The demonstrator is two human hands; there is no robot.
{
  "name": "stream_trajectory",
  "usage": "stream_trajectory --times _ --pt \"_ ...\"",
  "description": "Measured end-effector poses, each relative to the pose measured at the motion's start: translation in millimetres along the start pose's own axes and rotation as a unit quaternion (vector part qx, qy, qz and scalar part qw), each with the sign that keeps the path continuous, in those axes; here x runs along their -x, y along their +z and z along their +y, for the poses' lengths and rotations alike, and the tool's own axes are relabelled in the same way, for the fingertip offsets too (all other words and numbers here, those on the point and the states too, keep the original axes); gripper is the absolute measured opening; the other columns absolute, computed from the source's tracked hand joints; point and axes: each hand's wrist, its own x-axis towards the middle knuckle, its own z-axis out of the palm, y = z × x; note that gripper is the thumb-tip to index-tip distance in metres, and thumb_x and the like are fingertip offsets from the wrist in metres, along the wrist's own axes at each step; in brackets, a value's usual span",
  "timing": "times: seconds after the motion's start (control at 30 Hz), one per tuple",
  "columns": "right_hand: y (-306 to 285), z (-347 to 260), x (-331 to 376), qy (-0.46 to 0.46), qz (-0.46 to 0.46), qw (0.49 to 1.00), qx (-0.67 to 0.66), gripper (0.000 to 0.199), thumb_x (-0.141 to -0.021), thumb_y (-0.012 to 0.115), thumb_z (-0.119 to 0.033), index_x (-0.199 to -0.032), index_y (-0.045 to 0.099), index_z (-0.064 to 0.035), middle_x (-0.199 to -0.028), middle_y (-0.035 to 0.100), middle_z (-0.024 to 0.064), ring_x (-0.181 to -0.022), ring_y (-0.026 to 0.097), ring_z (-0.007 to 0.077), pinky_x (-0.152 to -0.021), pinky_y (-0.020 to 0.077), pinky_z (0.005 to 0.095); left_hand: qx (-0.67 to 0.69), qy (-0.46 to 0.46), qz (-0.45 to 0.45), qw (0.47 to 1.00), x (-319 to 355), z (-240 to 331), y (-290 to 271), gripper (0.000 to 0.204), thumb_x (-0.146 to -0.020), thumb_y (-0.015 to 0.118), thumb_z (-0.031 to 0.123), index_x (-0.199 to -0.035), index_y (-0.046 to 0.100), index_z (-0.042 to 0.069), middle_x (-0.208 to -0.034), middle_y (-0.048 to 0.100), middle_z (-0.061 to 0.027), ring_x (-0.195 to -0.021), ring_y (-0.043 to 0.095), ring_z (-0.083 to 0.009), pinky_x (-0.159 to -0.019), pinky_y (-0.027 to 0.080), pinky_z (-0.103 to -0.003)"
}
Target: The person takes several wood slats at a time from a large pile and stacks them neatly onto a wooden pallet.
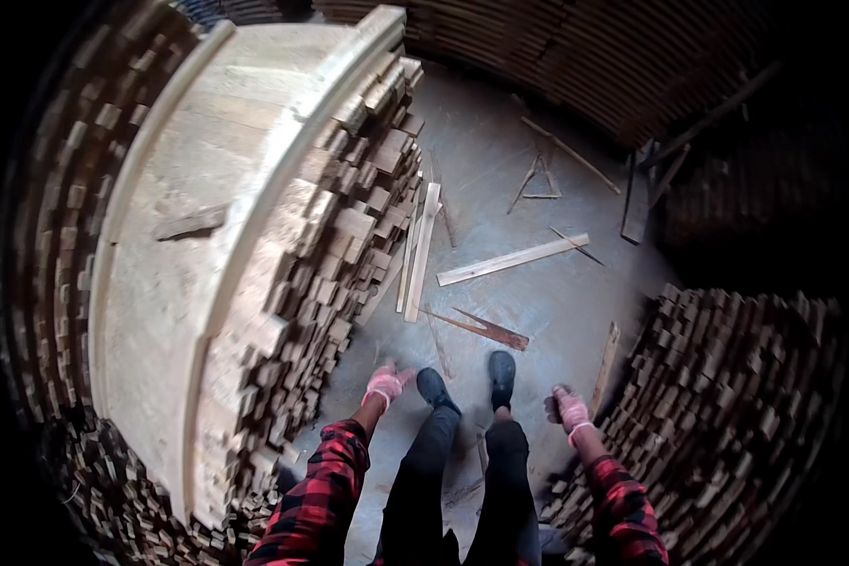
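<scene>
My left hand (387,383), in a pinkish-white glove, hangs over the floor beside the long lumber stack (349,222). Its fingers are loosely apart and nothing shows in them. On the other side, my right hand (572,411) wears a similar glove with a dark patch near the fingers. Those fingers look loosely parted, though blurred, and I see no held object. Closest to it are a narrow plank (606,368) and the right-hand wood stack (726,406). Both arms are held low, away from the body.
Loose boards (423,250) lie by the left stack's foot. Ahead are a pale plank (512,260), a split brown board (491,328) and a small triangular wooden frame (538,179) on the grey floor. Pale rails (245,217) edge the left stack's top. More lumber (575,57) stands at the back.
</scene>
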Motion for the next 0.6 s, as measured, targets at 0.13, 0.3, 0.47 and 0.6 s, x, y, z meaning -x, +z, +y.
stream_trajectory --times 0.13,0.3,0.47,0.6 --pt "23 -44 -139 0.026 0.048 0.998 -0.035 0.052 -0.098 0.063 -0.034 -0.14 0.047 -0.0082 -0.092 0.07 0.0103 -0.071 0.068 0.0241 -0.056 0.0568 0.0416 -0.066 -0.056 0.08 0.993 -110 42 -13 0.093 -0.084 0.073 0.055 -0.151 0.036 0.003 -0.147 0.048 -0.0278 -0.134 0.05 -0.0422 -0.11 0.043 -0.044" --pt "85 -51 -349 0.008 -0.005 0.998 -0.068 0.06 -0.094 0.067 -0.038 -0.142 0.046 -0.0086 -0.093 0.069 0.0104 -0.072 0.067 0.0255 -0.057 0.0569 0.0447 0.019 -0.02 0.218 0.976 -237 60 -6 0.108 -0.073 0.085 0.049 -0.153 0.033 0.0 -0.15 0.046 -0.0269 -0.139 0.046 -0.0393 -0.114 0.039 -0.041" --pt "200 -131 -422 -0.013 0.156 0.988 -0.004 0.074 -0.085 0.077 -0.047 -0.138 0.043 -0.0072 -0.118 0.061 0.0159 -0.092 0.066 0.029 -0.064 0.0584 0.0493 -0.033 -0.019 0.333 0.942 -288 67 56 0.117 -0.067 0.09 0.039 -0.157 0.025 0.003 -0.153 0.042 -0.0239 -0.136 0.047 -0.039 -0.114 0.039 -0.041" --pt "213 -136 -488 -0.001 0.323 0.946 0.019 0.089 -0.081 0.079 -0.046 -0.144 0.034 -0.0019 -0.136 0.052 0.0218 -0.111 0.06 0.0322 -0.078 0.055 0.0493 -0.033 0.004 0.301 0.953 -306 75 63 0.108 -0.069 0.088 0.03 -0.155 0.027 0.004 -0.137 0.056 -0.0229 -0.123 0.058 -0.0398 -0.104 0.047 -0.045"
